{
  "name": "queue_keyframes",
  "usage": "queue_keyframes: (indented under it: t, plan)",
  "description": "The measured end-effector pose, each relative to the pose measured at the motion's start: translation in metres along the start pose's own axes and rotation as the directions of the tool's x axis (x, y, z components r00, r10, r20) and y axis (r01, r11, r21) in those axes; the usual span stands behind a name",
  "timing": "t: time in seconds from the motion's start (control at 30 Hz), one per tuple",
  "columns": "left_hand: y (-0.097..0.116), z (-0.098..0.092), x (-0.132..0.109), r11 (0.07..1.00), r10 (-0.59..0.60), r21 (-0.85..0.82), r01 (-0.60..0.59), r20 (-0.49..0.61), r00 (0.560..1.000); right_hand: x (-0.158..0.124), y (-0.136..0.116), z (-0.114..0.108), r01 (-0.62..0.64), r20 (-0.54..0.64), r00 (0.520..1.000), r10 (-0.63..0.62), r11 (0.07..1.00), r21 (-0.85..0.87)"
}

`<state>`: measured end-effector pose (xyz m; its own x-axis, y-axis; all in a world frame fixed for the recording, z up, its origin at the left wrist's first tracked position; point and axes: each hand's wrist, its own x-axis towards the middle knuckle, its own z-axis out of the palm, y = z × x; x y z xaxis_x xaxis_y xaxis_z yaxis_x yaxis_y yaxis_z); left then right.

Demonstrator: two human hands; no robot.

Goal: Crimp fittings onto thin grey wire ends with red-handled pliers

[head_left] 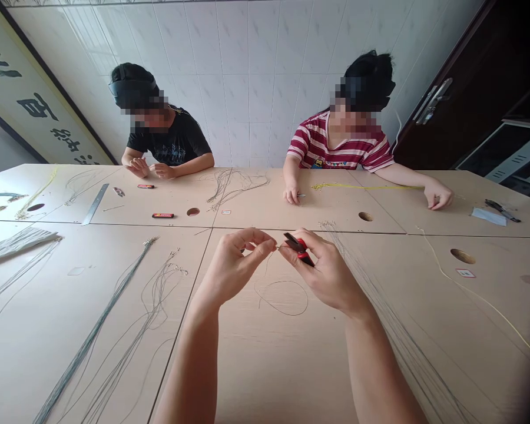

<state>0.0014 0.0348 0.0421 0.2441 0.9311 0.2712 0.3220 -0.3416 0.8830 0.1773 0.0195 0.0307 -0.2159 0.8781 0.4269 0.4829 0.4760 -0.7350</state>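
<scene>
Thumb and forefinger of my left hand (236, 268) pinch the end of a thin cord (307, 301), whose loop hangs or lies below my hands. A tiny metallic bit shows at the pinched tip. Red-handled pliers (297, 242) with dark jaws rest in the grip of my right hand (329, 271), pointing up and left. The thumb and fingertip of that same hand meet the cord's end, close beside my left fingertips. How the fingers behind the pliers lie is partly hidden.
Bundles of grey-green cords (115, 300) and pale cords (154, 303) stretch along the left; more thin cords (380, 300) run at right. Across the table sit two people, with yellow cords (362, 186), a metal ruler (95, 203), marker-like sticks (163, 215) and round holes (365, 217) nearby.
</scene>
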Motion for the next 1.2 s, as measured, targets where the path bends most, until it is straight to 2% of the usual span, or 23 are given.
queue_keyframes:
  t: [0.2, 0.47, 0.63, 0.83, 0.97, 1.07, 1.2]
  plan:
    - [0.002, 0.002, 0.0, 1.0, 0.017, 0.005, -0.017, 0.028, 0.999, -0.001, 0.001, 0.0, -0.008, 0.005, 1.0, 0.009, 1.0, -0.016]
    - [0.003, 0.004, -0.001, 1.0, -0.004, 0.029, 0.003, 0.035, 0.999, -0.001, 0.001, 0.001, -0.056, -0.014, 0.998, 0.057, 0.997, 0.054]
    - [0.004, 0.008, 0.001, 0.992, -0.019, -0.124, 0.026, 0.055, 0.998, -0.002, 0.003, 0.001, -0.074, -0.044, 0.996, 0.079, 0.992, 0.104]
    - [-0.003, 0.01, 0.005, 0.968, -0.092, -0.216, 0.13, 0.179, 0.98, 0.002, 0.009, -0.001, -0.094, -0.132, 0.986, 0.106, 0.991, 0.096]
    - [-0.009, 0.013, 0.007, 0.936, -0.107, -0.305, 0.179, 0.239, 0.965, 0.004, 0.016, -0.001, -0.11, -0.173, 0.974, 0.146, 0.973, 0.203]
    - [-0.012, 0.016, 0.008, 0.923, -0.106, -0.337, 0.185, 0.239, 0.965, 0.004, 0.021, -0.001, -0.118, -0.194, 0.966, 0.174, 0.956, 0.268]
    - [-0.016, 0.015, 0.009, 0.923, -0.097, -0.351, 0.159, 0.189, 0.977, 0.003, 0.022, -0.003, -0.12, -0.212, 0.96, 0.184, 0.952, 0.283]
